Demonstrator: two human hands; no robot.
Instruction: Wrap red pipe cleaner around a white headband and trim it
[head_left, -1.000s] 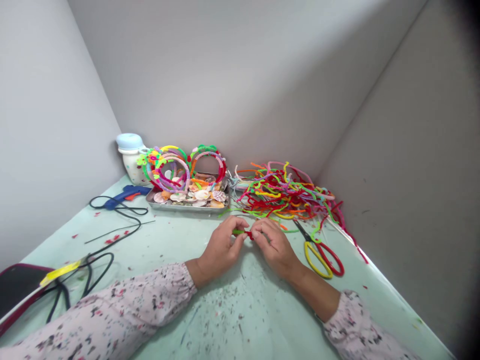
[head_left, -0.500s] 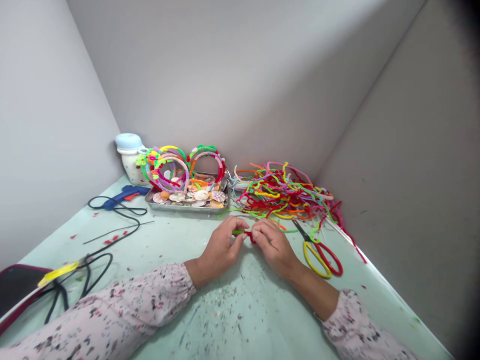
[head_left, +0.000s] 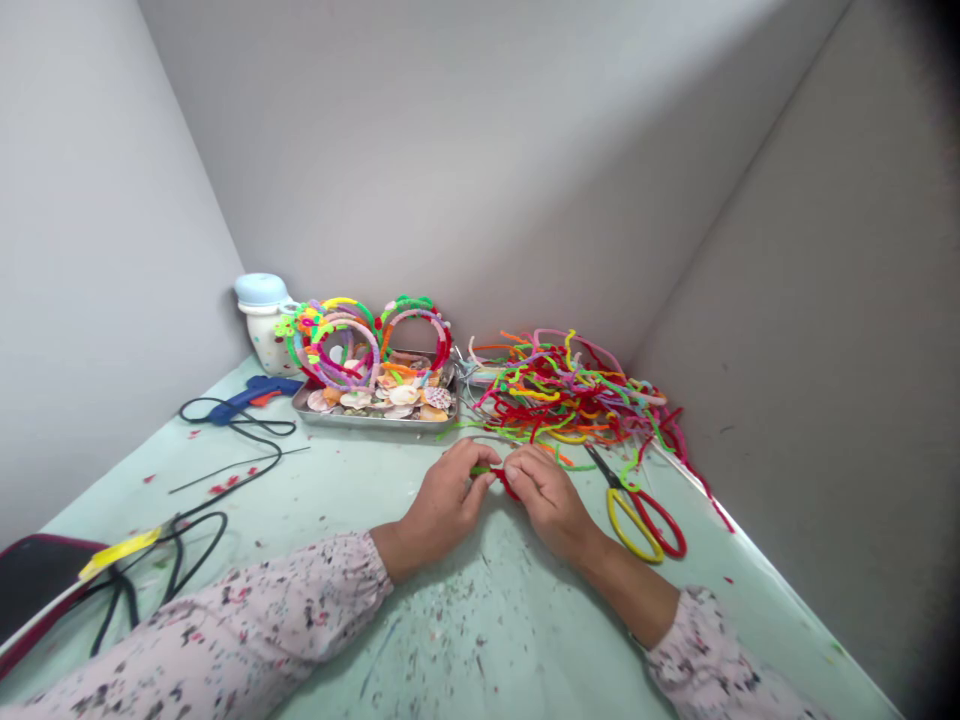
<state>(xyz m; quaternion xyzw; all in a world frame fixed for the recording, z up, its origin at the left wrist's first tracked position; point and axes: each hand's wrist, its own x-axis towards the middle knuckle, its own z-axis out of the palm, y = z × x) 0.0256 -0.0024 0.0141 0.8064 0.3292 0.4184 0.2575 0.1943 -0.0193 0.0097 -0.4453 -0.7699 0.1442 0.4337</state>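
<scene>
Both hands meet over the middle of the pale green table (head_left: 480,620). My left hand (head_left: 448,497) pinches a short green piece (head_left: 481,470) that looks like pipe cleaner. My right hand (head_left: 551,497) is closed on a red pipe cleaner (head_left: 508,485), which shows between the two hands. Green and red meet near my left thumb tip; how they are joined is too small to tell. Scissors (head_left: 636,510) with one yellow and one red handle lie to the right of my right hand, blades toward the pile of pipe cleaners (head_left: 570,385).
A metal tray (head_left: 375,421) of shells and colourful headbands (head_left: 341,350) stands at the back. Left of it are a white cup (head_left: 266,325) with a blue lid and a blue glue gun (head_left: 251,396). Black cords (head_left: 180,545) and a dark red-edged object (head_left: 45,575) lie at left.
The view has shifted slightly. A little more of the red pipe cleaner shows below my right fingertips. Both hands keep nearly the same place and grip.
</scene>
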